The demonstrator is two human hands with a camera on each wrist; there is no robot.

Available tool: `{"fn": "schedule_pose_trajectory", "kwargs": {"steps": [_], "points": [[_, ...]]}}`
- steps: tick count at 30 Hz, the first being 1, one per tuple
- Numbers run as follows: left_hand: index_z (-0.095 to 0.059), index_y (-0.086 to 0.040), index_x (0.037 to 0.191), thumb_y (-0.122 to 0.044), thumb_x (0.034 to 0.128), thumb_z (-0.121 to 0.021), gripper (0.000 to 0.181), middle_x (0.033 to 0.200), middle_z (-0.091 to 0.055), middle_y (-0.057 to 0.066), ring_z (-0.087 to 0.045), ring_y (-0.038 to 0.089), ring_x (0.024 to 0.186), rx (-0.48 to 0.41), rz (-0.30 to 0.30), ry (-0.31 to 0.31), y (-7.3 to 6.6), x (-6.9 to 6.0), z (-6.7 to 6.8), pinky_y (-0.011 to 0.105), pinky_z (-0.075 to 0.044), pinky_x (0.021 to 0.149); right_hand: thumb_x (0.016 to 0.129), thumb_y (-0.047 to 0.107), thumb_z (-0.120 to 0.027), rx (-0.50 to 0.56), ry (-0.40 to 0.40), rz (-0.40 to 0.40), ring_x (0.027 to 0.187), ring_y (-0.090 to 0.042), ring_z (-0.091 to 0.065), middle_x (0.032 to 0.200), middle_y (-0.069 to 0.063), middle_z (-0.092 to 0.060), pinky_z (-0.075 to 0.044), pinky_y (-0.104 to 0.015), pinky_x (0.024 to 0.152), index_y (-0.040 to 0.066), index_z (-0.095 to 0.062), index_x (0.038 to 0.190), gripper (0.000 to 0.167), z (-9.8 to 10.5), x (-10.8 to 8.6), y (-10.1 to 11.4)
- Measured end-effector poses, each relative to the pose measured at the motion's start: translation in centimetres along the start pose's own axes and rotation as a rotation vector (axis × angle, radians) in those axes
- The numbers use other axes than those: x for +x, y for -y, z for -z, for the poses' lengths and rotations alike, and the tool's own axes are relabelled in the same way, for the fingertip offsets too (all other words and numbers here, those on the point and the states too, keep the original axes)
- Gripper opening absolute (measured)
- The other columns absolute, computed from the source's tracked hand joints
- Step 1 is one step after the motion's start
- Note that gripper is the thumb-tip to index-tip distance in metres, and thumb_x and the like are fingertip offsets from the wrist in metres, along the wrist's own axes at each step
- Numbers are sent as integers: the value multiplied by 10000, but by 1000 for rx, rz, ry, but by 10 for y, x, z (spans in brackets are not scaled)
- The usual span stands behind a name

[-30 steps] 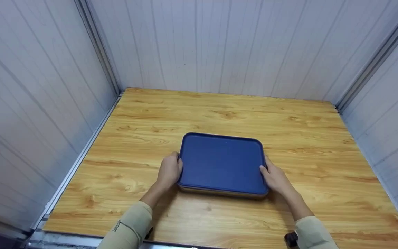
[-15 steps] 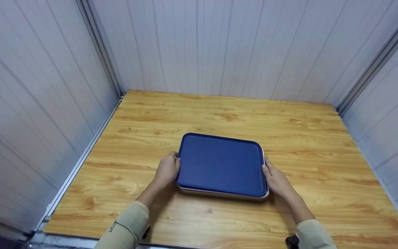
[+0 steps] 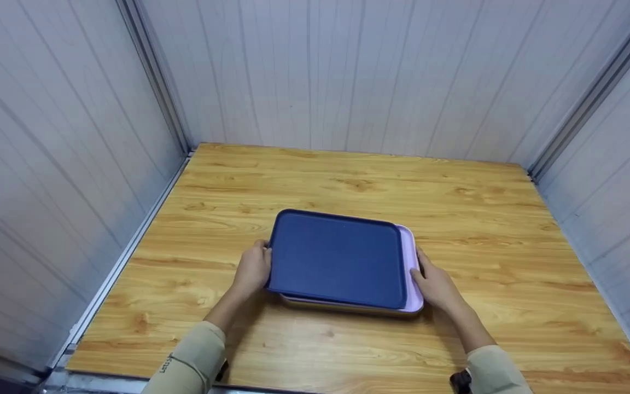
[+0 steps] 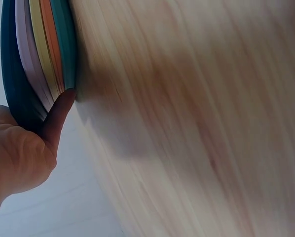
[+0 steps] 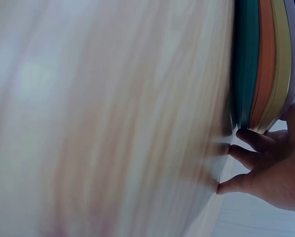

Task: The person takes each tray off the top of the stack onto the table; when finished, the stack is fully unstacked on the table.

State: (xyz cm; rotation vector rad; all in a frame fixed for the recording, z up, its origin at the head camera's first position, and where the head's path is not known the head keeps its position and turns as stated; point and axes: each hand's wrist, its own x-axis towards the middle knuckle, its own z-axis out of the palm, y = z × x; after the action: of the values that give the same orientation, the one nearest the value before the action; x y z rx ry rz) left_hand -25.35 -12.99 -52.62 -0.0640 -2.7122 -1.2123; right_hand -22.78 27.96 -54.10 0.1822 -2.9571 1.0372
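A dark blue rectangular tray (image 3: 337, 260) lies on top of a stack of trays, offset to the left. Under it, a strip of a light purple tray (image 3: 410, 273) shows along the right side. My left hand (image 3: 253, 268) grips the blue tray's left edge; in the left wrist view one finger reaches down across the stack's side to the green bottom tray (image 4: 63, 44). At the right end, my right hand (image 3: 438, 284) holds the stack, thumb at the purple rim. Yellow (image 5: 281, 54) and orange trays (image 5: 266, 64) show between purple and green in the right wrist view.
The stack rests on a wood-grain table (image 3: 359, 186). Pale panelled walls (image 3: 315, 76) stand behind and at both sides. A metal rail (image 3: 118, 383) runs along the table's front left edge.
The blue tray has slid left with my left hand, baring the purple tray's right side. My right hand has stayed at the stack's right end.
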Motion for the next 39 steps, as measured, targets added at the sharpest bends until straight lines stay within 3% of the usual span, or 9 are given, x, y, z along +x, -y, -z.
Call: {"fn": "schedule_pose_trajectory", "kwargs": {"steps": [11,17,21,27,30,34,39], "points": [[-616,134,1201,-33,1022,-524,261,954,-697,224,-676,329,845,6,59,1,16,-1,15,461,-563,732,1045,152,-447,4,6,-39,1153,-479,-582,1359,-375,-518,-411,-618,1025,0,-282,1580,580,-2,-1,-2],[-602,129,1235,-43,1025,-541,278,987,-704,238,-684,328,871,-45,98,27,18,0,23,444,-573,745,1043,146,-452,14,5,-40,1146,-479,-585,1368,-374,-512,-418,-620,1020,0,-269,1585,590,-1,-1,-1],[-536,94,1361,-66,1037,-525,361,1063,-700,249,-698,316,892,-155,180,125,14,-3,32,410,-590,736,1049,160,-450,20,16,-58,1169,-480,-574,1386,-370,-499,-410,-618,1032,5,-263,1588,591,0,-1,0],[-288,-27,1560,-1,1057,-379,511,1226,-585,273,-682,319,866,-488,332,342,7,-17,52,432,-598,634,1046,163,-449,11,24,-63,1169,-487,-575,1368,-382,-505,-412,-618,1029,-11,-262,1583,594,1,1,0],[-224,-77,1588,37,1051,-326,558,1277,-529,290,-687,339,874,-628,377,412,6,-24,59,495,-607,639,1045,161,-448,10,26,-69,1152,-474,-586,1355,-382,-517,-422,-614,1016,-6,-259,1586,597,3,2,0],[-226,-52,1583,68,1048,-328,557,1299,-525,320,-696,337,922,-723,382,418,10,-29,61,521,-603,738,1047,161,-448,18,33,-79,1155,-457,-584,1376,-370,-508,-422,-603,1023,6,-252,1592,599,2,3,0],[-261,4,1566,84,1046,-321,530,1265,-547,338,-697,324,920,-768,365,354,16,-30,56,533,-593,777,1048,170,-444,28,41,-83,1175,-455,-573,1418,-361,-473,-416,-601,1037,-10,-238,1590,607,0,4,0]]}}
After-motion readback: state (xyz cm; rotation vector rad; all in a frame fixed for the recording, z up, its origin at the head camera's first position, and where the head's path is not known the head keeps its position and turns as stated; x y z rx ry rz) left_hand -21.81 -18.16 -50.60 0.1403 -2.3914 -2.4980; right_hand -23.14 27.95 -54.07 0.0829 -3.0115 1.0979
